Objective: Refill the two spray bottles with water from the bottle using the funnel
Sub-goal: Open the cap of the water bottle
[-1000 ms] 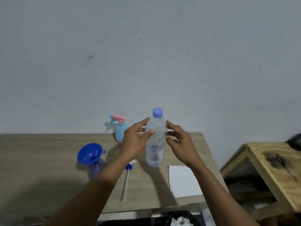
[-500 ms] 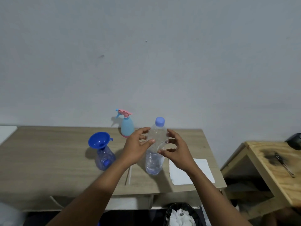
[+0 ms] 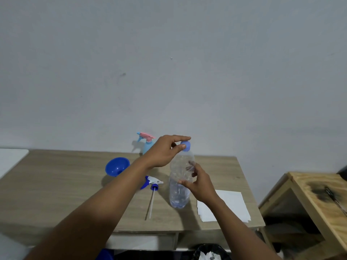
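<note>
A clear plastic water bottle [image 3: 179,184] stands on the wooden table [image 3: 56,194], partly filled. My left hand [image 3: 165,152] pinches its blue cap [image 3: 185,146] between thumb and fingers. My right hand [image 3: 201,182] grips the bottle's middle from the right. A blue funnel [image 3: 117,166] sits in a spray bottle that my left forearm mostly hides. A detached blue-and-white spray head [image 3: 152,182] with its long tube lies on the table beside the bottle. A light-blue spray bottle with a pink trigger [image 3: 147,142] stands at the back by the wall.
White paper sheets [image 3: 225,207] lie at the table's right front corner. A wooden stand [image 3: 309,196] with a dark tool on top sits to the right. A black bin [image 3: 208,253] is under the table's front edge.
The bottle has been set down on the table. My left hand moved up from its side to pinch the cap, while my right hand stays on the body. The camera view shifted.
</note>
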Motion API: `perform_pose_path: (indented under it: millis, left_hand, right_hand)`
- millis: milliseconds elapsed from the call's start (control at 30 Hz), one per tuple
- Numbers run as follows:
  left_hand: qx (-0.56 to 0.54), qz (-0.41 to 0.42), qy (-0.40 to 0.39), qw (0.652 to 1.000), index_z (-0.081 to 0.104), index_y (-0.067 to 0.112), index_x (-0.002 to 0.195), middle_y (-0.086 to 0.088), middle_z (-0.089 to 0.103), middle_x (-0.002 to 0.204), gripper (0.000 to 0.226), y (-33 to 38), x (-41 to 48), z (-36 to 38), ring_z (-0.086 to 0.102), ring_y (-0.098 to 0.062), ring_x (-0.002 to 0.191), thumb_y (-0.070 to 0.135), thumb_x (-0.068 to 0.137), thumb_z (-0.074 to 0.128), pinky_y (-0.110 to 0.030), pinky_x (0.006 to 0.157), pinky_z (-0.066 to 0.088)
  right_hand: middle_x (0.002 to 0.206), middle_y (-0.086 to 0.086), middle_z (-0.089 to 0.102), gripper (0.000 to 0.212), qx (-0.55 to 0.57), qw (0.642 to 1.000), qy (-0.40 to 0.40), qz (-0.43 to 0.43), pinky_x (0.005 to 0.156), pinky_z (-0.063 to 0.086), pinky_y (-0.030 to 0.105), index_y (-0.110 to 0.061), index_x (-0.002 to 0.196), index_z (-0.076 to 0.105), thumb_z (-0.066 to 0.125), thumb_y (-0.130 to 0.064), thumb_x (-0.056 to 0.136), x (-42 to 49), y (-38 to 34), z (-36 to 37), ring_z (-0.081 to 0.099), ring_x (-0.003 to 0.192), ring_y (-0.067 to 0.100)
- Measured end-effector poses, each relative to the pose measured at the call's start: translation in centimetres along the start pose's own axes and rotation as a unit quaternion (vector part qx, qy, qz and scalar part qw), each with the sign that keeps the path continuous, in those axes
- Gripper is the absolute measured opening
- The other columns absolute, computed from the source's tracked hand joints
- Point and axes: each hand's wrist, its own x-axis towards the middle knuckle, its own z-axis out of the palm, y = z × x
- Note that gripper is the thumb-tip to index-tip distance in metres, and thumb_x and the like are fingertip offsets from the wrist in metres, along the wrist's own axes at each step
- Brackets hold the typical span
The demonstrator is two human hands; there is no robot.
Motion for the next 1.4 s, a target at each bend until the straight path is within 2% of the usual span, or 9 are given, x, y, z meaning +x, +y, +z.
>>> perform_pose_path:
  millis: [167,267,400,500,600,767,967,1167,1400]
  left_hand:
    - [-0.057,-0.030,-0.022,0.998,0.066,0.034,0.127,0.021,0.065,0.122,0.031,-0.4,0.6,0.1,0.066,-0.025,0.088,0.026,0.098,0.061,-0.030,0.089,0.055]
    - [-0.077,-0.027,0.018,0.997,0.072,0.029,0.119,0.026,0.064,0.115,0.027,-0.5,0.6,0.5,0.058,-0.021,0.074,0.025,0.092,0.069,-0.020,0.081,0.052]
    - [-0.097,-0.042,0.112,0.988,0.078,0.026,0.102,0.019,0.071,0.108,0.024,-0.6,0.6,1.4,0.040,-0.010,0.056,0.028,0.079,0.082,-0.031,0.072,0.054]
    - [-0.086,-0.041,0.170,0.981,0.077,0.027,0.091,0.020,0.072,0.094,0.026,-0.4,0.6,2.1,0.039,-0.005,0.048,0.035,0.070,0.088,-0.025,0.062,0.048]
    - [-0.068,-0.028,0.145,0.987,0.075,0.028,0.089,0.017,0.069,0.078,0.024,-0.2,0.7,1.7,0.051,-0.008,0.059,0.037,0.071,0.087,-0.022,0.061,0.046]
    - [-0.099,-0.027,-0.001,0.995,0.075,0.028,0.113,0.018,0.074,0.107,0.026,-0.7,1.1,0.2,0.062,-0.021,0.089,0.026,0.088,0.074,-0.017,0.083,0.049]
    - [-0.093,-0.071,0.154,0.981,0.079,0.027,0.090,0.021,0.071,0.081,0.025,0.4,0.8,2.3,0.047,-0.003,0.058,0.033,0.068,0.089,-0.019,0.063,0.045]
    - [-0.054,-0.091,0.220,0.970,0.061,0.021,0.063,0.013,0.059,0.062,0.047,0.9,1.1,3.0,0.053,-0.004,0.058,0.049,0.049,0.095,-0.030,0.059,0.049]
    - [-0.091,-0.014,0.067,0.993,0.072,0.020,0.081,0.013,0.076,0.101,0.010,-0.4,0.7,0.6,0.068,-0.006,0.101,0.016,0.077,0.080,-0.028,0.096,0.049]
  right_hand:
    - [0.117,-0.009,0.063,0.083,-0.010,1.000,0.003,-0.007,0.086,0.057,0.037,-0.029,0.141,0.045,0.086,-0.044,0.071,0.5,1.2,0.1,0.059,0.100,0.012]
    - [0.116,-0.010,0.063,0.082,-0.019,1.000,0.011,-0.015,0.085,0.057,0.035,-0.031,0.141,0.045,0.085,-0.046,0.071,0.6,1.5,0.2,0.059,0.099,0.010]
    - [0.114,-0.010,0.062,0.079,-0.021,0.999,0.022,-0.022,0.084,0.056,0.032,-0.032,0.140,0.045,0.083,-0.047,0.072,0.5,1.5,0.5,0.058,0.098,0.008]
    - [0.116,-0.009,0.062,0.081,-0.021,0.999,0.024,-0.025,0.083,0.056,0.031,-0.034,0.142,0.044,0.083,-0.050,0.072,0.5,1.5,0.6,0.059,0.098,0.008]
    - [0.117,-0.009,0.063,0.081,-0.020,0.999,0.019,-0.027,0.081,0.055,0.028,-0.032,0.141,0.045,0.084,-0.047,0.072,0.6,1.5,0.3,0.060,0.096,0.010]
    - [0.120,-0.007,0.063,0.079,-0.017,0.999,0.015,-0.029,0.081,0.054,0.025,-0.032,0.141,0.045,0.083,-0.045,0.073,0.6,1.5,0.5,0.060,0.098,0.010]
    - [0.119,-0.007,0.063,0.080,-0.011,0.999,0.018,-0.027,0.080,0.047,0.018,-0.029,0.141,0.045,0.083,-0.046,0.073,0.5,1.2,0.3,0.059,0.098,0.008]
    - [0.119,-0.009,0.063,0.079,-0.013,0.999,0.014,-0.031,0.082,0.048,0.020,-0.031,0.142,0.044,0.081,-0.049,0.074,0.3,1.0,0.4,0.059,0.102,0.007]
    - [0.117,-0.009,0.062,0.080,-0.011,1.000,0.010,-0.024,0.085,0.051,0.025,-0.033,0.140,0.045,0.083,-0.050,0.072,0.6,1.5,0.5,0.057,0.100,0.007]
